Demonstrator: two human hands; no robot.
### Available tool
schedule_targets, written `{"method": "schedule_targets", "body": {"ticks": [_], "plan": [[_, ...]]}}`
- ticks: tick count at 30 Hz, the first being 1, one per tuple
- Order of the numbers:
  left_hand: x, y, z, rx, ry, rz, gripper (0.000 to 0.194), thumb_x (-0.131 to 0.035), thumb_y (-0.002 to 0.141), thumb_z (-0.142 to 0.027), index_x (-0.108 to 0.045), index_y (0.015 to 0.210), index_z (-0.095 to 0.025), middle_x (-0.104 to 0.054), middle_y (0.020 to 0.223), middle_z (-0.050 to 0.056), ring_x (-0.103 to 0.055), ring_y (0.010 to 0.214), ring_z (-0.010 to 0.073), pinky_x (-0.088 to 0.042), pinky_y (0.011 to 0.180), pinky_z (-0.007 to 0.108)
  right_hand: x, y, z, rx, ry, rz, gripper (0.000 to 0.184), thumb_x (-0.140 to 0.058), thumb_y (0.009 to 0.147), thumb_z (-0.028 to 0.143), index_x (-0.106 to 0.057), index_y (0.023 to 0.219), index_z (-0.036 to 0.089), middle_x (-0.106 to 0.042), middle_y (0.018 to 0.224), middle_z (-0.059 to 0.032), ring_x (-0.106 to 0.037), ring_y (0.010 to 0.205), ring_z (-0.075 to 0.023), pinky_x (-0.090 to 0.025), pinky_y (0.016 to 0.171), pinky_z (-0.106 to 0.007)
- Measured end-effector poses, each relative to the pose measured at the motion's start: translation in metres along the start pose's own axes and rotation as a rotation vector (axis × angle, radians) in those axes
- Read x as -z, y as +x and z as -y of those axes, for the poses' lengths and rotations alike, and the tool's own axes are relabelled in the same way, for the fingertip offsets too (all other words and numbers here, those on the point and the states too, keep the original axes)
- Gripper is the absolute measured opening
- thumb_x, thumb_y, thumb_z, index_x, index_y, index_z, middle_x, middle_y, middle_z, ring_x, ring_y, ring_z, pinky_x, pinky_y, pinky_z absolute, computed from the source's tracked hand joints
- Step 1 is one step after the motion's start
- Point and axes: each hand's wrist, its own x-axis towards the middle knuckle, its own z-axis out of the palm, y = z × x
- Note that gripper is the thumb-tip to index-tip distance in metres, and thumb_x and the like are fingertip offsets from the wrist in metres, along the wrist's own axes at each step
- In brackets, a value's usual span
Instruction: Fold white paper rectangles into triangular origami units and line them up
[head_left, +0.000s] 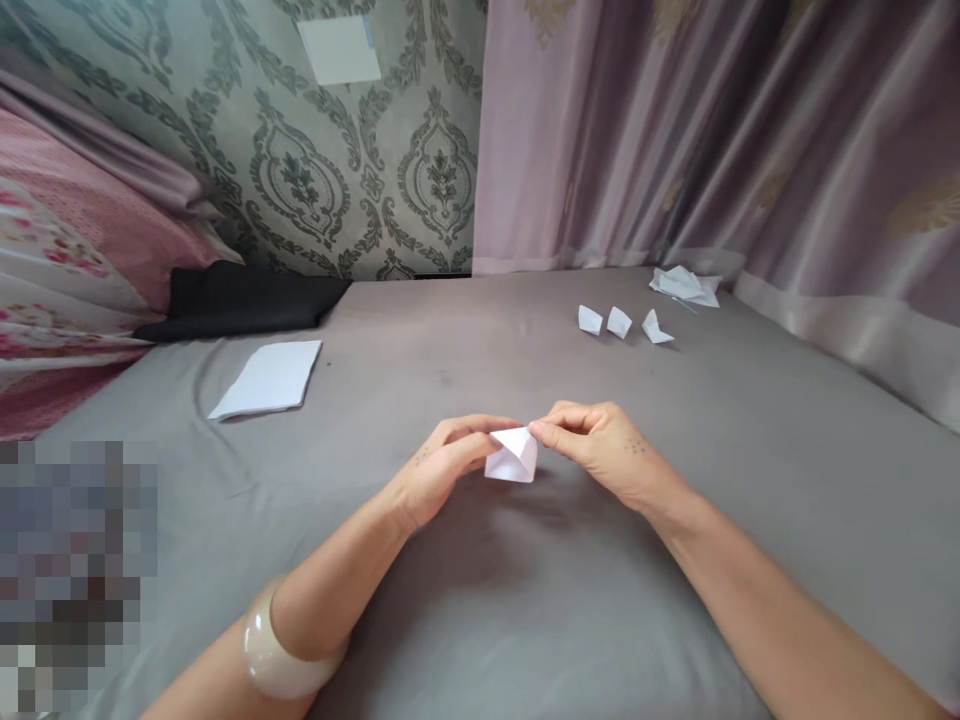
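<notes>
A small folded piece of white paper (511, 458) is held between my two hands, just above the grey sheet (480, 610). My left hand (450, 458) is closed on its left side, with the thumb in front and the fingers behind. At the upper right corner of the paper, my right hand (592, 442) pinches it between thumb and fingertips. One triangular flap shows on the front of the paper. The tips of my left fingers are partly hidden behind it.
Three small folded paper pieces (619, 322) stand in a row at the back right. Beyond them lies a loose heap of white paper (684, 285). To the left are a stack of white sheets (271, 378) and a folded black cloth (240, 300). Curtains (600, 130) hang behind.
</notes>
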Motion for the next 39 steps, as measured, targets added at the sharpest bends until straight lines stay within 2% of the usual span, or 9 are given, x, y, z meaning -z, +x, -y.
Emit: {"method": "schedule_targets", "body": {"ticks": [3,7,10,14,21,26,29,33,39], "plan": [[0.002,-0.001,0.000,0.021,0.009,0.044,0.036,-0.048,0.078,-0.019,-0.071,0.105,-0.017,-0.072,0.097,0.010,-0.065,0.095,0.0248,-0.050,0.086,0.038,0.000,-0.001,0.002,0.035,-0.056,0.017,0.020,-0.061,0.080,0.037,-0.074,0.072,0.023,-0.063,0.078,0.0003,-0.059,0.073,-0.0136,-0.045,0.073,-0.028],[0.005,0.001,0.000,0.047,-0.114,0.109,0.042,-0.048,0.070,-0.011,-0.071,0.104,-0.017,-0.072,0.095,0.008,-0.066,0.092,0.0225,-0.050,0.085,0.035,0.001,-0.003,0.004,0.009,-0.082,0.043,0.019,-0.059,0.081,0.034,-0.073,0.073,0.023,-0.065,0.081,0.0009,-0.060,0.074,-0.0129,-0.045,0.073,-0.027],[0.002,-0.001,-0.003,0.064,-0.159,0.123,0.027,-0.050,0.082,-0.023,-0.073,0.093,-0.015,-0.072,0.088,0.010,-0.067,0.085,0.0211,-0.052,0.079,0.033,-0.001,-0.004,0.004,0.015,-0.121,0.048,0.020,-0.058,0.082,0.033,-0.071,0.073,0.022,-0.065,0.080,0.0011,-0.060,0.072,-0.0124,-0.045,0.070,-0.027],[-0.007,-0.005,-0.011,0.082,-0.008,0.110,0.030,-0.058,0.085,-0.040,-0.071,0.073,-0.016,-0.069,0.074,0.006,-0.063,0.070,0.0160,-0.050,0.069,0.027,-0.006,-0.006,0.006,0.060,-0.193,0.037,0.020,-0.056,0.083,0.031,-0.069,0.071,0.022,-0.063,0.078,0.0016,-0.055,0.062,-0.0099,-0.044,0.061,-0.026],[-0.007,-0.004,-0.007,0.164,-0.053,0.111,0.024,-0.069,0.077,-0.038,-0.073,0.080,-0.015,-0.069,0.076,0.006,-0.062,0.069,0.0146,-0.047,0.065,0.024,-0.011,-0.005,0.006,0.058,-0.083,0.044,0.018,-0.061,0.081,0.034,-0.070,0.074,0.021,-0.063,0.078,0.0002,-0.058,0.069,-0.0117,-0.047,0.066,-0.026],[-0.005,0.002,-0.002,0.113,-0.180,-0.021,0.024,-0.069,0.078,-0.036,-0.074,0.087,-0.014,-0.069,0.083,0.006,-0.060,0.075,0.0137,-0.047,0.071,0.024,-0.010,0.000,0.000,-0.106,0.116,-0.075,0.031,-0.060,0.082,0.049,-0.070,0.084,0.019,-0.067,0.083,-0.0033,-0.061,0.076,-0.0141,-0.048,0.065,-0.026],[-0.004,0.004,0.000,0.041,-0.235,-0.073,0.025,-0.067,0.080,-0.036,-0.074,0.091,-0.015,-0.068,0.083,0.007,-0.060,0.080,0.0147,-0.047,0.074,0.025,-0.011,-0.001,0.000,-0.180,0.170,-0.009,0.032,-0.063,0.080,0.050,-0.070,0.088,0.019,-0.068,0.086,-0.0040,-0.062,0.082,-0.0151,-0.049,0.068,-0.026],[-0.005,0.004,0.000,0.027,-0.239,-0.075,0.023,-0.068,0.079,-0.034,-0.074,0.092,-0.016,-0.067,0.079,0.005,-0.058,0.074,0.0127,-0.046,0.071,0.024,-0.014,-0.003,0.000,-0.171,0.225,0.121,0.033,-0.065,0.079,0.048,-0.071,0.097,0.021,-0.069,0.091,-0.0036,-0.062,0.086,-0.0150,-0.049,0.072,-0.027],[-0.006,0.004,0.001,0.050,-0.257,-0.078,0.021,-0.071,0.077,-0.032,-0.075,0.089,-0.016,-0.067,0.078,0.005,-0.060,0.073,0.0136,-0.047,0.069,0.025,-0.014,-0.002,-0.005,-0.191,0.256,0.128,0.032,-0.068,0.076,0.047,-0.073,0.096,0.022,-0.070,0.089,-0.0038,-0.062,0.083,-0.0149,-0.048,0.073,-0.027]]}}
